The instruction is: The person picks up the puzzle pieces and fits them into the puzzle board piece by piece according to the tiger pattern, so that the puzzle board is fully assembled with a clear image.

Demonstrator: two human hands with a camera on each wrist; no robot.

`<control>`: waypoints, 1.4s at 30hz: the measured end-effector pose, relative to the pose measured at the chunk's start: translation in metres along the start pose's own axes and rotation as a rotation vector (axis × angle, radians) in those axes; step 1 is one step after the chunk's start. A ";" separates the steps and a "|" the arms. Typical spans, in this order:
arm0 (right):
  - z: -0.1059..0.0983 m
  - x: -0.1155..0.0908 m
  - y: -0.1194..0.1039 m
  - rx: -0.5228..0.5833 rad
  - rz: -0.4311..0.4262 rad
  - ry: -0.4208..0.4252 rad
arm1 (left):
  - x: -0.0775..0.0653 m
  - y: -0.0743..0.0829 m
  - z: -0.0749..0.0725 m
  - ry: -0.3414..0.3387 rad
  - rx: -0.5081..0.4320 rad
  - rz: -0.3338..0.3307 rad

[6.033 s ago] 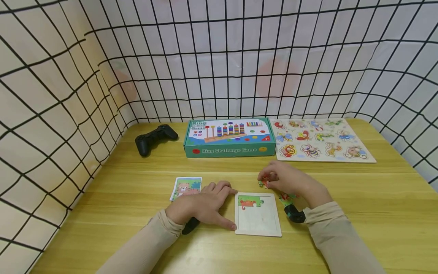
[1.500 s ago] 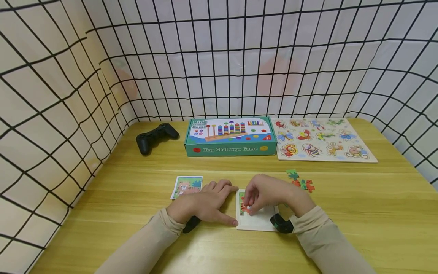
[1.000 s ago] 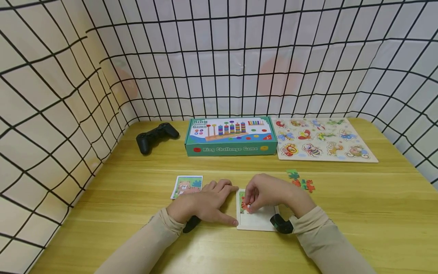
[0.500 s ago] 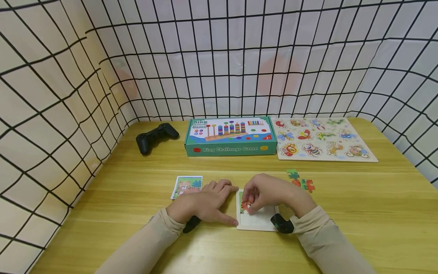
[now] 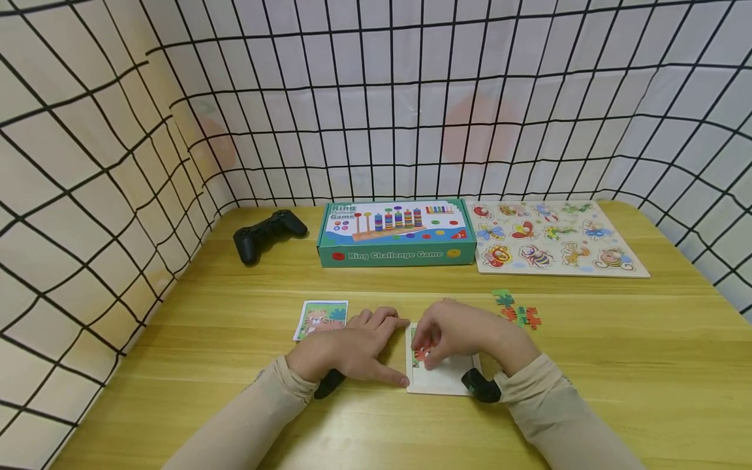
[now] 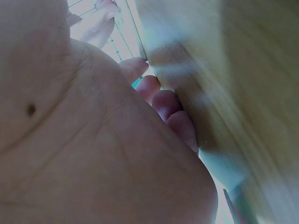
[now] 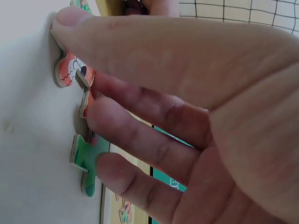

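My left hand [image 5: 364, 349] lies on the table with fingers spread, its index fingertip and thumb tip at the left edge of the white puzzle tray [image 5: 446, 384]. Over the tray, my right hand [image 5: 461, 333] pinches an orange puzzle piece [image 5: 422, 354] with part of a tiger's face, at the upper left of the tray. In the right wrist view the thumb lies over this piece [image 7: 70, 71]; the index fingertip is mostly hidden. A green puzzle piece [image 7: 86, 163] sits in the tray by the curled lower fingers. The left wrist view shows mostly palm.
Several loose puzzle pieces [image 5: 517, 312] lie right of the tray. A tiger picture card [image 5: 320, 318] is partly under the left hand. Behind stand a black game controller [image 5: 267, 236], a green Ring Challenge Game box [image 5: 396, 235] and an insect puzzle board [image 5: 555, 238].
Since six seconds ago, my right hand has moved left from the loose pieces onto the tray, with the tiger-face puzzle piece. Lately its fingers shift only slightly. The left hand stays in place.
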State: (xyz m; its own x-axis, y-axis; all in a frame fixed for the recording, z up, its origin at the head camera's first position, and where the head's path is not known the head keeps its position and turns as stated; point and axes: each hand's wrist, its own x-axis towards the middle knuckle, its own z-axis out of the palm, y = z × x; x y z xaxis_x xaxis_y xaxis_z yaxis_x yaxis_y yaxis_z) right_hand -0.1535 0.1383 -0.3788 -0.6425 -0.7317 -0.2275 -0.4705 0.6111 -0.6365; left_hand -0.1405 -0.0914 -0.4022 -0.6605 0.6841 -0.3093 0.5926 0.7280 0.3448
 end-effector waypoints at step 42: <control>-0.007 -0.010 0.006 0.007 0.029 0.053 | 0.001 -0.001 0.002 0.012 0.025 -0.002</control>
State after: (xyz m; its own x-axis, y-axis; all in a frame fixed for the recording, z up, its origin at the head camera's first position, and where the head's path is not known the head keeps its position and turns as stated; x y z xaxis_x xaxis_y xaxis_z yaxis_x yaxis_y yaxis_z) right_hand -0.1543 0.1518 -0.3751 -0.6869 -0.6967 -0.2070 -0.4471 0.6296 -0.6353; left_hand -0.1407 -0.0912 -0.4045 -0.6672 0.6820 -0.2996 0.6025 0.7305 0.3214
